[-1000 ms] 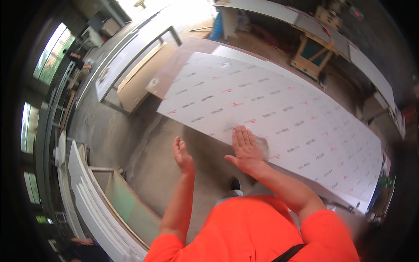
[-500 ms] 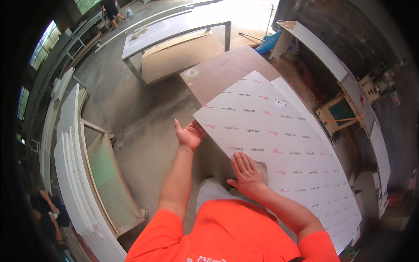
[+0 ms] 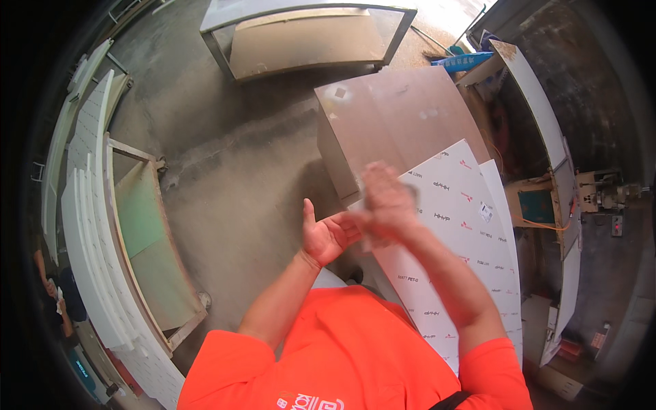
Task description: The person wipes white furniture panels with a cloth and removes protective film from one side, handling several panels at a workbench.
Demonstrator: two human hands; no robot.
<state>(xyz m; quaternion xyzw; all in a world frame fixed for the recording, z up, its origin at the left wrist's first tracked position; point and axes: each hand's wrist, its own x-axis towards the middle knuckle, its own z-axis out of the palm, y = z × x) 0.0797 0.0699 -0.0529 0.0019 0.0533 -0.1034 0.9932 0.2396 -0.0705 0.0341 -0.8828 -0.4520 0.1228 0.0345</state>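
Risk: the white film-covered panel (image 3: 454,225), right of centre in the frame, lies unheld on the brown board stack (image 3: 400,123); its corner overhangs toward the concrete floor (image 3: 239,171), so a nudge could slide it off. Panel looks flat, glossy, with small repeated print marks. Left hand (image 3: 326,236) open, palm up, at the panel's corner, gripping nothing. Right hand (image 3: 384,198) blurred above it, fingers extended, empty.

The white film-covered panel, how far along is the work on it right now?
Done: the white film-covered panel lies flat on the stack, overlapping the brown board. In hand: nothing is gripped; the left hand is open, palm up, at the panel's near corner, and the right hand, blurred, is above it, over the corner. Left: the printed protective film looks unpeeled.
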